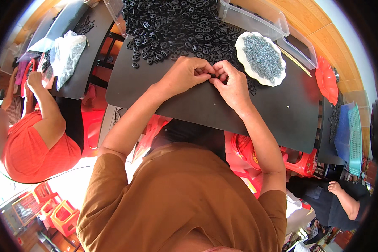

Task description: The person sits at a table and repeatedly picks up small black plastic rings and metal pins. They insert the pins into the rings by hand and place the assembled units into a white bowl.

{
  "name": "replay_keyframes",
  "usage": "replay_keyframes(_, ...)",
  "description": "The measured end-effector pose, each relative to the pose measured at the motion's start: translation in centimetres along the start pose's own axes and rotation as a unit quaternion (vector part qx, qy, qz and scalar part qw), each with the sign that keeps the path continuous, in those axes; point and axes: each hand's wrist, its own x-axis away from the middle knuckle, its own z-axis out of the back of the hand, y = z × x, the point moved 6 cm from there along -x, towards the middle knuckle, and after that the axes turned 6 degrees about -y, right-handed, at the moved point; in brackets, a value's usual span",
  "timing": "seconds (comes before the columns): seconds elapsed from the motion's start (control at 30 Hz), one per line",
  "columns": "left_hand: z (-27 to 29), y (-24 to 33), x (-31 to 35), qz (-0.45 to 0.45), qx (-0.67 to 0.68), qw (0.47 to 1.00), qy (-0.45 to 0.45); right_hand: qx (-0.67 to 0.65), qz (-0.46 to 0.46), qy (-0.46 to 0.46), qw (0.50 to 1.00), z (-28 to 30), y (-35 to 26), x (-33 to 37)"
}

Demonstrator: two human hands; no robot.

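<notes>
My left hand (185,76) and my right hand (233,86) meet over the near part of the dark table (189,105). Between their fingertips is a small black plastic piece (213,76), pinched from both sides and mostly covered by the fingers. Just beyond my hands spreads a large heap of black oval pieces (172,29), many with two holes through them. To the right of my right hand sits a white scalloped plate (240,49) filled with small shiny grey metal parts (264,56), too fine to make out singly.
Clear plastic bins (256,19) stand at the back, with thin sticks (296,62) beside the plate. A red scalloped dish (326,80) lies at the right edge. At left, a person in red (42,138) sits by another table holding a plastic bag (69,54). Another person (336,197) is at lower right.
</notes>
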Motion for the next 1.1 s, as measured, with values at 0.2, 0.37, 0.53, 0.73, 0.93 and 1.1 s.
replay_keyframes(0.2, -0.2, -0.1, 0.0, -0.012, 0.009, 1.000, -0.002, 0.044, 0.073, 0.020, 0.996, 0.6, -0.7, 0.1)
replay_keyframes(0.37, -0.3, -0.1, 0.0, -0.033, -0.022, 0.999, 0.000, -0.007, 0.015, -0.035, 0.999, 1.0, -0.5, -0.1)
replay_keyframes(0.53, -0.5, 0.3, -0.1, -0.051, -0.036, 0.998, 0.003, -0.008, -0.022, -0.058, 0.998, 1.0, -0.6, 0.0)
replay_keyframes(0.73, -0.6, 0.6, -0.1, -0.085, -0.057, 0.995, 0.007, -0.026, -0.034, -0.082, 0.996, 1.4, -0.6, 0.0)
replay_keyframes(0.93, -0.6, 0.7, -0.1, -0.093, -0.059, 0.994, 0.002, -0.050, -0.044, -0.069, 0.995, 1.6, -0.1, 0.0)
replay_keyframes(1.1, -0.7, 0.6, 0.0, -0.092, -0.054, 0.994, -0.001, -0.073, -0.025, -0.035, 0.996, 1.5, -0.4, 0.1)
